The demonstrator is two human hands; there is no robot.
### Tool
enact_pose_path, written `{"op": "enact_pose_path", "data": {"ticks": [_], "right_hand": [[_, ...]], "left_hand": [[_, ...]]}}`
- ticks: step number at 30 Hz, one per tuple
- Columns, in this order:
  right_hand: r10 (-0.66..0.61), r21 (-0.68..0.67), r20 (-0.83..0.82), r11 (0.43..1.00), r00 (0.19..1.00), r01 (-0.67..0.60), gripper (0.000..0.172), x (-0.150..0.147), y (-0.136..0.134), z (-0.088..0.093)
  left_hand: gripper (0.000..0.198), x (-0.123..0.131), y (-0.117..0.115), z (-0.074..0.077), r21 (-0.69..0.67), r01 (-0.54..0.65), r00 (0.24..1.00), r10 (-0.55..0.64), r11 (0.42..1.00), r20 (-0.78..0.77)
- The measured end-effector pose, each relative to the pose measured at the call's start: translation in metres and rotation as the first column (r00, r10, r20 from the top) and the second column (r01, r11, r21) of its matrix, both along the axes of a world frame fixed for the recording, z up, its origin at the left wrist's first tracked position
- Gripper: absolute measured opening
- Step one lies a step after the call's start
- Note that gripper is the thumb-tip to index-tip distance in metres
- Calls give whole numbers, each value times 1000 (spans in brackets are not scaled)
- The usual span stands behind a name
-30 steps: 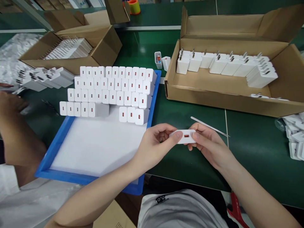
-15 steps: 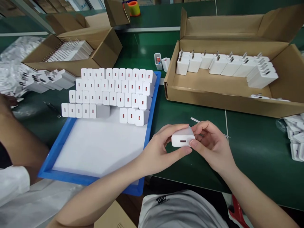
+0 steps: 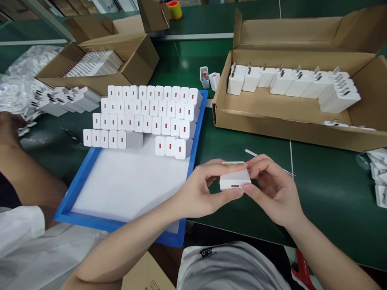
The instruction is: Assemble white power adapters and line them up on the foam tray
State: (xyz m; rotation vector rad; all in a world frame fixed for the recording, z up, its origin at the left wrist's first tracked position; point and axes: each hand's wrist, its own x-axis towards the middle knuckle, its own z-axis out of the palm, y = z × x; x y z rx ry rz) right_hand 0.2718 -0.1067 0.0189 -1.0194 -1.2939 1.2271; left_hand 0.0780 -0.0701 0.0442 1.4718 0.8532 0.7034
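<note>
Both my hands hold one white charger just above the green table, its port side facing me. My left hand grips it from the left with thumb under and fingers over. My right hand pinches its right end. To the left lies a blue-rimmed tray with rows of white chargers standing at its far end. A thin white tool lies on the table partly behind my right hand.
An open cardboard box with a row of chargers stands at the back right. Another box of chargers is at the back left. A co-worker's arm rests at the left by loose chargers and plastic bags.
I have turned the charger in my hands from a flat edge-on pose to show its broad top. The co-worker's hand drew back to the left.
</note>
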Motion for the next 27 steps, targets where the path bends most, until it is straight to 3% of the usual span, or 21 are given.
{"op": "enact_pose_path", "data": {"ticks": [8, 17, 23, 27], "right_hand": [[-135, 214, 179, 972, 975, 96, 24, -2, -10, -5], [-168, 289, 235, 952, 957, 96, 30, -3, -14, -4], [-116, 180, 174, 980, 978, 84, 27, -2, -10, -3], [-85, 49, 36, 995, 996, 83, 22, -2, -3, 0]], "left_hand": [[48, -4, 4, 0, 17, 78, 996, -78, 997, 41], [52, -3, 3, 0, -13, 99, 990, -97, 995, 100], [53, -3, 4, -3, 37, 89, 995, -90, 995, 39], [45, -4, 6, -2, -30, 113, 989, -110, 993, 98]]}}
